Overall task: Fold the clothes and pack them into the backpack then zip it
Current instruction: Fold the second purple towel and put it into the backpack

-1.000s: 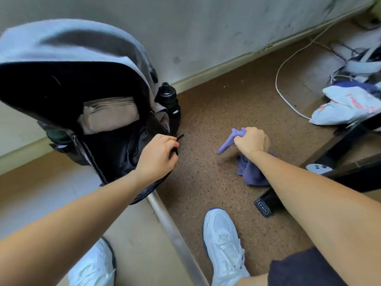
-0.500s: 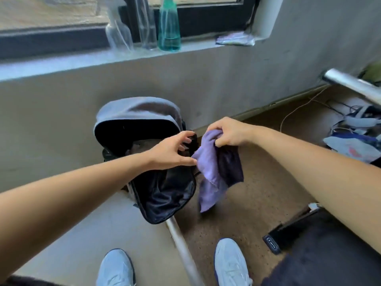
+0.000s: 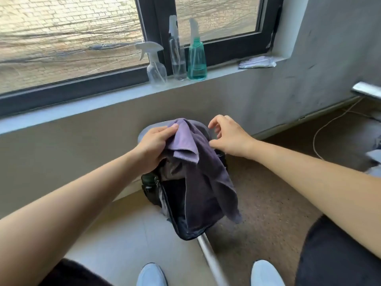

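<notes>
Below the window sill [image 3: 115,100], where three plastic spray bottles [image 3: 177,58] stand, smooth tile meets speckled brown floor [image 3: 266,205]. Our left hand [image 3: 153,148] reaches forward, its grip pinched on the top edge of the soft purple cloth [image 3: 206,170], which drapes in limp folds over the open black backpack [image 3: 181,219] against the wall. Our right hand [image 3: 228,136] hovers just beside the cloth, fingers curled and released, grasping nothing.
</notes>
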`<action>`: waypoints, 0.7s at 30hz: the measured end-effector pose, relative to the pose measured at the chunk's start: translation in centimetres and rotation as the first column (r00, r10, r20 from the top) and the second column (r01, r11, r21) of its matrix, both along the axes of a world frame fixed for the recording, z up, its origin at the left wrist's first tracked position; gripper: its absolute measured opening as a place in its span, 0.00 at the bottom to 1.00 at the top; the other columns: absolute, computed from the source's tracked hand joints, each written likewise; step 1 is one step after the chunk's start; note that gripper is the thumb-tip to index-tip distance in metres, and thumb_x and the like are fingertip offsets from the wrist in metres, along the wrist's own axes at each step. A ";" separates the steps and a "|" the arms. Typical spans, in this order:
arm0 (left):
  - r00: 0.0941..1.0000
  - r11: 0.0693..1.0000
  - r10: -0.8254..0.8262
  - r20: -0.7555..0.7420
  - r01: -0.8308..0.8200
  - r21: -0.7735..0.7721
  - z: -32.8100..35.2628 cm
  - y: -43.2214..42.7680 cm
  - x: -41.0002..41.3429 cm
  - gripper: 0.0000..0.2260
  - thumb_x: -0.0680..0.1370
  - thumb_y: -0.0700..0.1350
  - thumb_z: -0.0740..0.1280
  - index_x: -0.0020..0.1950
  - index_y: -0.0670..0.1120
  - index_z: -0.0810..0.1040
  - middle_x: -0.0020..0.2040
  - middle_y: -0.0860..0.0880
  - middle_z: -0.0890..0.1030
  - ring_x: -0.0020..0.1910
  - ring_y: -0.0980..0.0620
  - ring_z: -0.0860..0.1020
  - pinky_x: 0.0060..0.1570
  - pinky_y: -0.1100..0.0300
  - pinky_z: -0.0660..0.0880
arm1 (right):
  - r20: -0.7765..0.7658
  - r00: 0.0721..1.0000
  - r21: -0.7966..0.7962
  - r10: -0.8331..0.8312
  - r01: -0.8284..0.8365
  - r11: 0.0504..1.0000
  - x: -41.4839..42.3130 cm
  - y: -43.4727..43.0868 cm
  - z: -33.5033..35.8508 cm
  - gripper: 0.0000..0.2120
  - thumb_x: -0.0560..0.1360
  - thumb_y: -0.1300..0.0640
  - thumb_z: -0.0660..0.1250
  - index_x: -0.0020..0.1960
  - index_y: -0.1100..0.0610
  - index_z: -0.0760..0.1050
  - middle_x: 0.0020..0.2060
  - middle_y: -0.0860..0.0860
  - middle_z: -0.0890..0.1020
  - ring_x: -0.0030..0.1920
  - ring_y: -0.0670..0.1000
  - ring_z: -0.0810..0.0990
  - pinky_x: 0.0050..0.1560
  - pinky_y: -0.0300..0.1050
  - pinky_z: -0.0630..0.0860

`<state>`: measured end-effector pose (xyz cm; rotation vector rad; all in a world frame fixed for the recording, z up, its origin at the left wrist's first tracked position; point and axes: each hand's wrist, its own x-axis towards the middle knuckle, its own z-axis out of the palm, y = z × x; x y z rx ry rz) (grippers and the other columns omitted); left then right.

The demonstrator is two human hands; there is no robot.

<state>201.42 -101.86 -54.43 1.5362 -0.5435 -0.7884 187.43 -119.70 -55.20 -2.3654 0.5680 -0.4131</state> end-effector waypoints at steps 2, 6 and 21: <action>0.996 0.998 0.064 -0.066 -0.065 -0.011 0.7 0.4 0.6 0.13 0.84 0.50 0.65 0.55 0.41 0.83 0.51 0.42 0.85 0.48 0.46 0.82 0.54 0.51 0.77 | 0.083 0.997 0.149 -0.006 -0.007 0.989 0.7 1.0 0.2 0.13 0.69 0.61 0.72 0.51 0.56 0.74 0.43 0.49 0.77 0.38 0.48 0.75 0.40 0.41 0.72; 0.980 0.997 0.045 -0.192 -0.058 -0.058 1.1 0.6 0.8 0.18 0.86 0.51 0.61 0.63 0.37 0.79 0.54 0.39 0.83 0.51 0.45 0.82 0.58 0.52 0.78 | 0.002 0.951 0.249 0.310 -0.301 0.921 2.0 3.6 -1.2 0.21 0.66 0.58 0.79 0.55 0.56 0.75 0.47 0.50 0.84 0.45 0.47 0.83 0.48 0.42 0.81; 0.934 0.897 -0.062 0.353 -0.102 0.429 -1.0 4.3 6.4 0.13 0.77 0.53 0.73 0.54 0.44 0.85 0.39 0.53 0.81 0.37 0.51 0.75 0.38 0.61 0.72 | 0.093 0.958 0.446 0.270 -0.282 0.849 4.3 2.9 -3.2 0.21 0.74 0.53 0.76 0.44 0.72 0.76 0.36 0.53 0.74 0.39 0.49 0.70 0.43 0.45 0.66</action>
